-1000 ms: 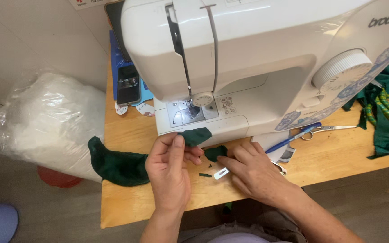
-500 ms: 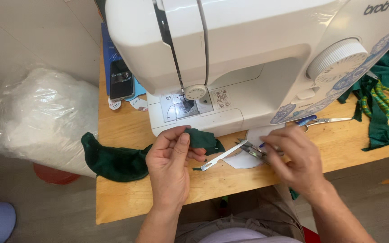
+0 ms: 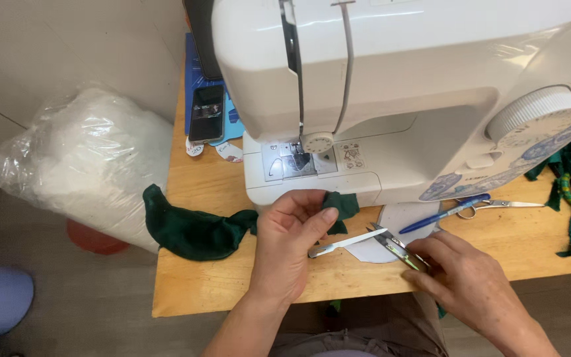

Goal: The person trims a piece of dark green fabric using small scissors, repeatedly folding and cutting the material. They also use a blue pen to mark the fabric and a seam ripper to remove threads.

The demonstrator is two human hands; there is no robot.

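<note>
Green cloth (image 3: 196,231) is being held at its right end by the left hand (image 3: 292,248), thumb and fingers closed together on the folded tip at about 12 o'clock from the palm, just under the front edge of the sewing machine (image 3: 391,99). The cloth's long axis is lying from 9 to 3 o'clock along the wooden table (image 3: 232,291), its left end drooping past the table's left edge toward the plastic bag (image 3: 80,165). The snips (image 3: 391,246) are being pressed to the table under the right hand (image 3: 470,284), fingers laid flat over their handle end and not curled around it, blades pointing to 10 o'clock; a pale blade or strip (image 3: 342,243) is reaching from there toward the left fingers, though which it is cannot be told. The left hand is nearer the cloth; the right is lying at 4 o'clock from the pinched tip. Open board is being left at 6 o'clock, while a pen (image 3: 441,215) and scissors (image 3: 497,206) are crowding 2 o'clock.
</note>
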